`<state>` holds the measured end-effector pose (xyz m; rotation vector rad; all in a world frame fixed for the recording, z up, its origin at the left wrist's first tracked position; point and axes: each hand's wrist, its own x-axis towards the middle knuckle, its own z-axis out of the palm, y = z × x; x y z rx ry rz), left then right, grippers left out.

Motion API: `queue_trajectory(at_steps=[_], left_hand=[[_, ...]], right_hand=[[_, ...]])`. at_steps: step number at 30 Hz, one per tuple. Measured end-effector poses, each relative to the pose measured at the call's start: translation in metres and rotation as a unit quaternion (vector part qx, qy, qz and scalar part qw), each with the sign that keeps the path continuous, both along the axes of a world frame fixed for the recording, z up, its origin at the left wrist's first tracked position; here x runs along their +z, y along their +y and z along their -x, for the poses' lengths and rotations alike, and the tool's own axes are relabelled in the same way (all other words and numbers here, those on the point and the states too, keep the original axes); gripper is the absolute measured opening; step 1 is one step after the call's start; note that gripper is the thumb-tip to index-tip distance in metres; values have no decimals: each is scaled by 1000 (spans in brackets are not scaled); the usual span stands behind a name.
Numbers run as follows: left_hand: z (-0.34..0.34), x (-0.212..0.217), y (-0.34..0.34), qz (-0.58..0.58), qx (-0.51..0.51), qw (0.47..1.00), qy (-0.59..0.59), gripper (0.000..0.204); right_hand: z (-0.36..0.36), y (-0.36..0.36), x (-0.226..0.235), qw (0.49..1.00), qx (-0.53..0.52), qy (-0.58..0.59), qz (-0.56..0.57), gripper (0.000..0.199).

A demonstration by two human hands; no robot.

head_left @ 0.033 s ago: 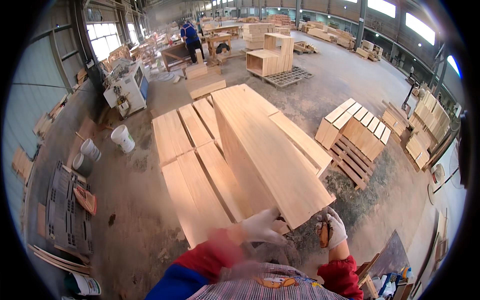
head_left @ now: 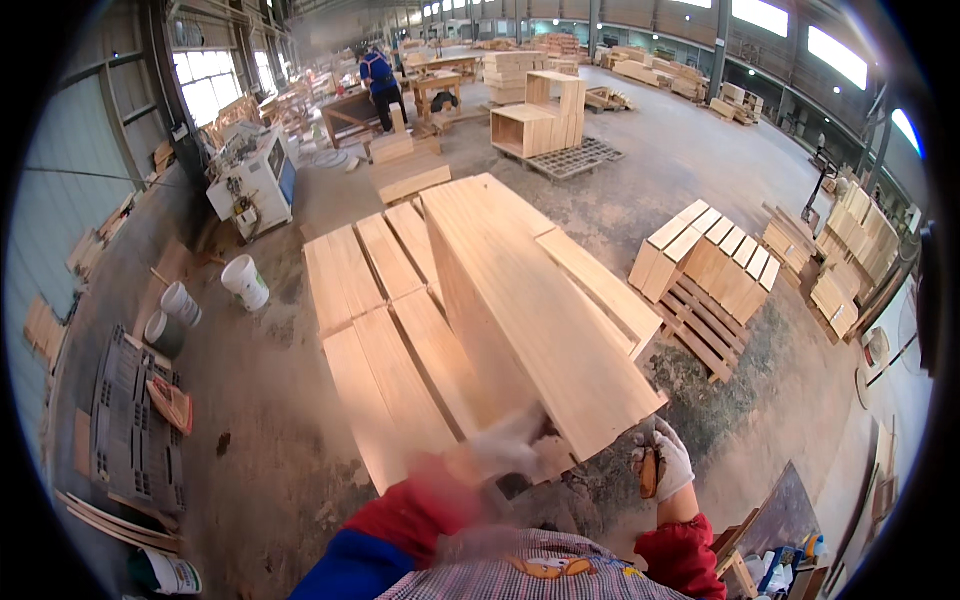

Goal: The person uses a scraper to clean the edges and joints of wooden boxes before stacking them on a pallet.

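Note:
A long pale wooden box [head_left: 535,310] lies across the middle, on top of other wooden boxes [head_left: 375,385] set close together. My left hand [head_left: 505,448], in a white glove, is at the near end of the long box, against or just beside its left side. Motion smears its fingers. Also gloved in white, my right hand [head_left: 674,462] is just off the box's near right corner. Its fingers are closed round a small tool with a brown, wood-coloured grip [head_left: 649,472]; the tool's working end is hard to make out.
More wooden boxes [head_left: 700,250] stand on a slatted pallet [head_left: 700,335] to the right. White buckets [head_left: 245,283] and a white machine [head_left: 255,185] are at left. Far back, a person in blue [head_left: 380,85] stands by a bench. A dark panel [head_left: 780,510] leans at lower right.
My left hand has shifted slightly left and is more blurred. The right hand keeps its hold on the brown-gripped tool, nearly unmoved.

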<state>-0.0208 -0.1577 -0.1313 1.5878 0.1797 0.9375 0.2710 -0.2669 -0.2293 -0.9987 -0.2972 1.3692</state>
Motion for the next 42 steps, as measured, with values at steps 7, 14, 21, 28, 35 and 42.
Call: queue_trajectory(at_steps=[7,14,21,28,35,42], left_hand=[[10,56,99,320,161,893,-271,50],[-3,56,95,370,224,874,-222,35],[-1,61,101,383,202,873,-223,27],[2,59,99,363,224,878,-218,32],[4,59,104,362,201,884,-219,29],[8,58,105,366,223,877,-219,26]], right_hand=[[-12,-16,2,1000,-21,0,-23,41],[42,-43,100,867,-5,-470,-167,43],[85,-48,186,502,66,-813,-288,43],[95,-56,196,461,80,-841,-273,42],[93,-49,196,418,63,-860,-284,40],[67,-44,205,377,38,-900,-217,38]])
